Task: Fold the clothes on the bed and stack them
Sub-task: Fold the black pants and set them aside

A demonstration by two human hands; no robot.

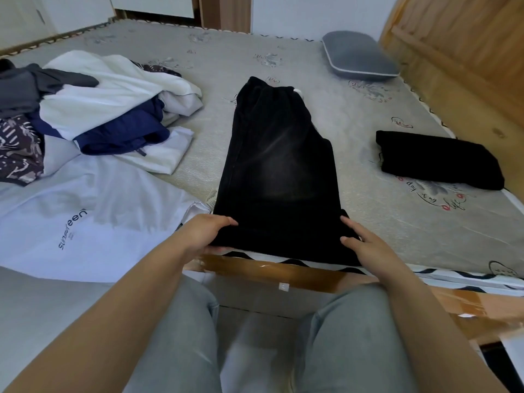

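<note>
A pair of black trousers (279, 165) lies flat on the bed, folded lengthwise, waistband at the far end and hems at the near edge. My left hand (207, 232) grips the near left corner of the hems, thumb on top and fingers under the cloth. My right hand (365, 245) holds the near right corner, thumb and fingers curled on the fabric. A folded black garment (436, 160) lies on the right of the bed. An unfolded heap of white, navy, grey and patterned clothes (93, 109) sits at the left.
A white T-shirt with printed letters (85, 219) is spread at the near left. A grey pillow (357, 56) lies at the far right by the wooden headboard (459, 52). The wooden bed rail (283, 272) runs in front of my knees.
</note>
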